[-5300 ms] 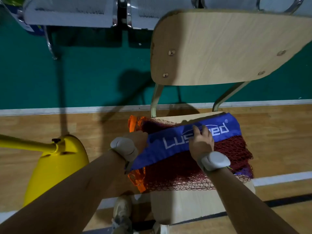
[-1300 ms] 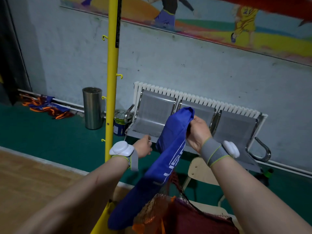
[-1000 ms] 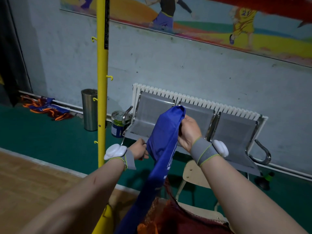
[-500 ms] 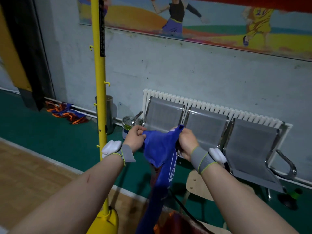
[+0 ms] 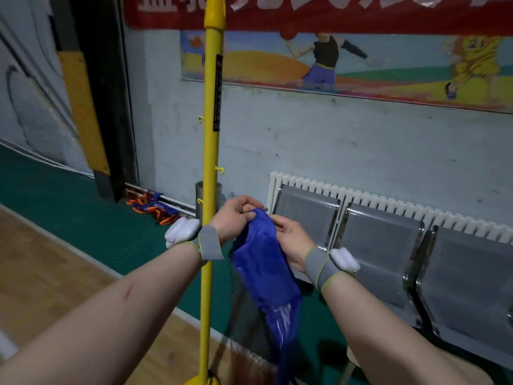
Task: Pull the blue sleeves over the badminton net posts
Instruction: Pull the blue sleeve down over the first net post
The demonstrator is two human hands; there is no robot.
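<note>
Now | left hand (image 5: pixel 236 216) + right hand (image 5: pixel 288 240) pinch one blue sleeve (image 5: pixel 263 270) (bunched) | one yellow post (image 5: pixel 212 107)

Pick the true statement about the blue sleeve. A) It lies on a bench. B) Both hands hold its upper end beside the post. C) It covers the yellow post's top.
B: left hand and right hand both grip the blue sleeve at its top, beside the bare yellow post.

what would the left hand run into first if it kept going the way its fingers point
The left hand curls its fingers rightward over the top of the blue sleeve it grips, so past the cloth it would most likely meet the right hand; depth between them is hard to judge.
</note>
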